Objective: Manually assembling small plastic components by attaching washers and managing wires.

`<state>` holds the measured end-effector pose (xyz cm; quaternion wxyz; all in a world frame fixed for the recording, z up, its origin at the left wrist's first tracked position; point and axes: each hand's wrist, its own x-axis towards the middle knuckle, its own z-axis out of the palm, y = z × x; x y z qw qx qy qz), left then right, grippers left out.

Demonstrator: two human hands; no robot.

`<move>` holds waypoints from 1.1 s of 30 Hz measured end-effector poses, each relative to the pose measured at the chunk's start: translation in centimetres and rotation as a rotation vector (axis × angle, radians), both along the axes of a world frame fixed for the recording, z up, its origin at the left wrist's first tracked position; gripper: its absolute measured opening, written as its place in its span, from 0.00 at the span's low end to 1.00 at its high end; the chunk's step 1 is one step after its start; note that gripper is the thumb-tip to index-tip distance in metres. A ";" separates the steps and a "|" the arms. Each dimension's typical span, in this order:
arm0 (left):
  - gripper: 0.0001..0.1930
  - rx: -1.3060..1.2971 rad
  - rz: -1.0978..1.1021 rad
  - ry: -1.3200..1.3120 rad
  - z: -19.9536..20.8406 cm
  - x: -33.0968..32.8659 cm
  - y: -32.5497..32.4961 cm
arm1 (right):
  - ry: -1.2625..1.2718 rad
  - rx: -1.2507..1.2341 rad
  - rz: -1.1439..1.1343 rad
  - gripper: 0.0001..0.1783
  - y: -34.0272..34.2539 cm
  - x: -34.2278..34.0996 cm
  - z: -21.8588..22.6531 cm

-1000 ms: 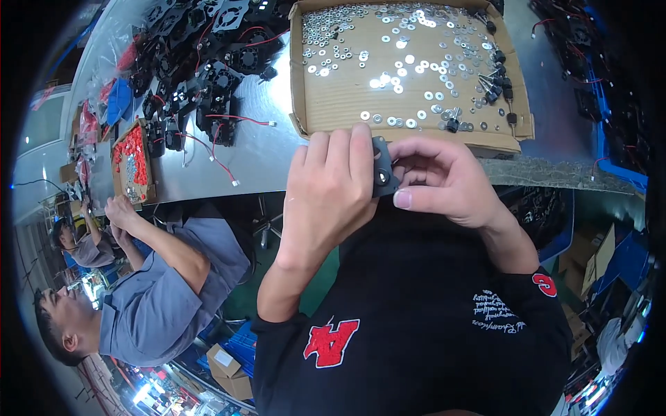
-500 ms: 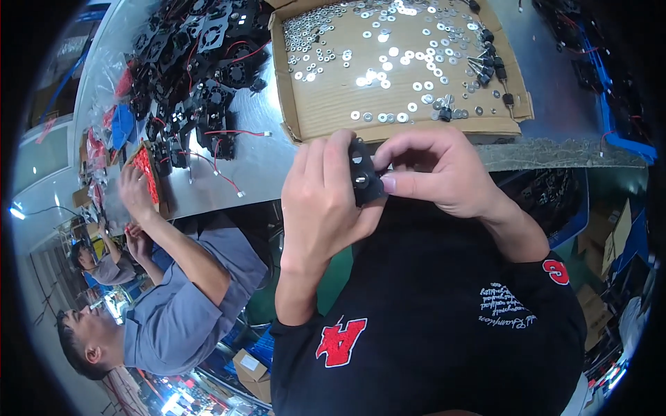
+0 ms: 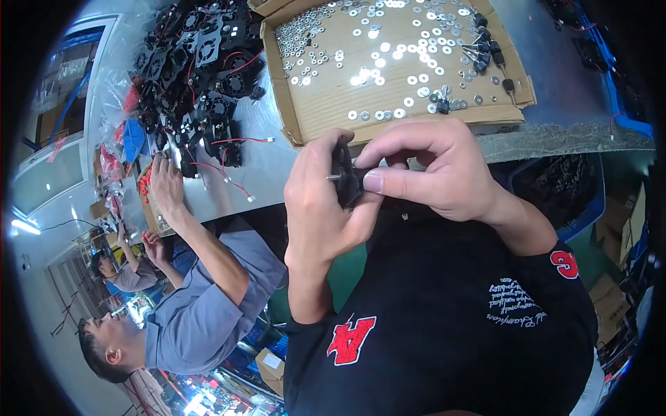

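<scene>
Just in front of the tray's near edge, my left hand [image 3: 309, 201] is closed around a small black bracket [image 3: 346, 186], its fingers over the far side and the thumb below. A short metal screw shaft [image 3: 334, 177] sticks out of the bracket's left face. On the opposite face, my right hand [image 3: 444, 170] pinches a black knob [image 3: 361, 177] between thumb and index finger; the fingertips hide most of it. The shallow cardboard tray [image 3: 319, 127] beyond my hands holds many washers, nuts and several black-knobbed screws [image 3: 480, 52].
Black fan assemblies [image 3: 215, 52] with red wires are piled on the metal table left of the tray. A co-worker's hand [image 3: 166, 186] reaches over a box of red parts [image 3: 145, 184]. At the right are a blue strip [image 3: 617, 83] and a blue bin [image 3: 590, 215].
The black bracket has turned in my hands, so its shaft now points left and its face is edge-on. The co-worker's hand has moved right, toward the fan pile.
</scene>
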<state>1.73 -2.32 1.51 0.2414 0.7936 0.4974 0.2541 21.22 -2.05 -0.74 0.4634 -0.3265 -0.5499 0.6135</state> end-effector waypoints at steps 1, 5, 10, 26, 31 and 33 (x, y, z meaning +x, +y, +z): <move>0.30 0.033 0.004 0.010 0.1 0.1 0.2 | 0.006 0.002 -0.004 0.11 -0.1 -0.1 0.0; 0.29 0.107 0.035 0.120 0.4 0.7 0.8 | 0.213 -0.241 -0.023 0.14 -0.1 -0.7 -0.8; 0.30 0.328 -0.032 0.395 0.0 0.6 0.8 | -0.232 -0.027 -0.002 0.17 0.0 0.6 0.9; 0.16 0.558 -0.164 0.501 -2.1 -1.8 0.8 | -1.122 0.369 0.040 0.09 16.7 7.3 4.4; 0.18 0.521 -0.126 0.459 -2.5 -2.0 1.2 | -1.394 0.402 -0.105 0.09 17.4 7.5 1.1; 0.19 0.505 -0.109 0.441 -2.7 -1.8 1.3 | -1.197 0.174 -0.045 0.09 16.7 7.6 1.1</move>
